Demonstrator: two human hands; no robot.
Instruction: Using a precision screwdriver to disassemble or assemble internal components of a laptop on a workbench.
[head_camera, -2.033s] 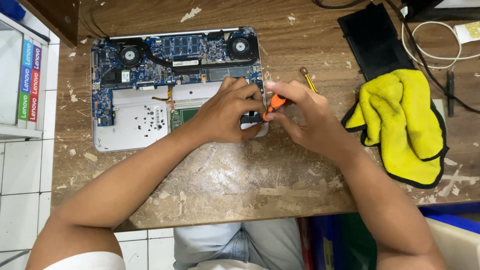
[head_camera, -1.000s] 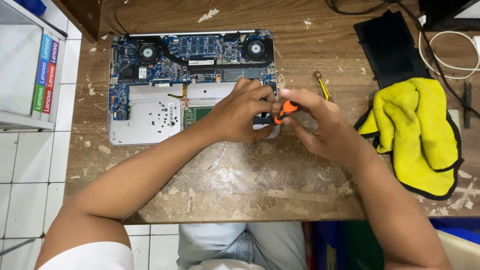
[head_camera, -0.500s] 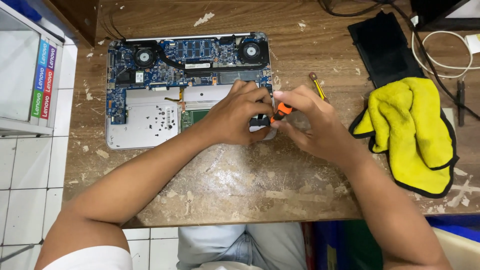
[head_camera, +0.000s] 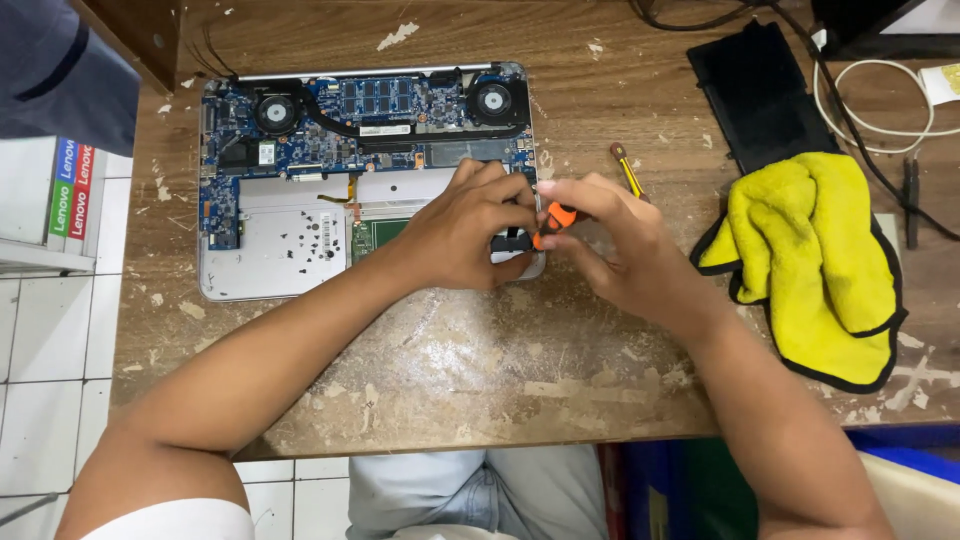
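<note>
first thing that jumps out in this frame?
The opened laptop at the table's upper left, blue boards and two fans bared. Both hands meet at its lower right corner: the left hand rests on the chassis, the right hand pinches an orange-handled tool. Right of them lies a yellow cloth, partly over a black slab.

Worn wooden table (head_camera: 480, 380), surface scratched and flecked with pale paint chips, fills the frame. White tiled floor (head_camera: 40, 360) at 8 o'clock. White shelf unit (head_camera: 30, 215) at 9 o'clock. Lighting even, overhead.
</note>
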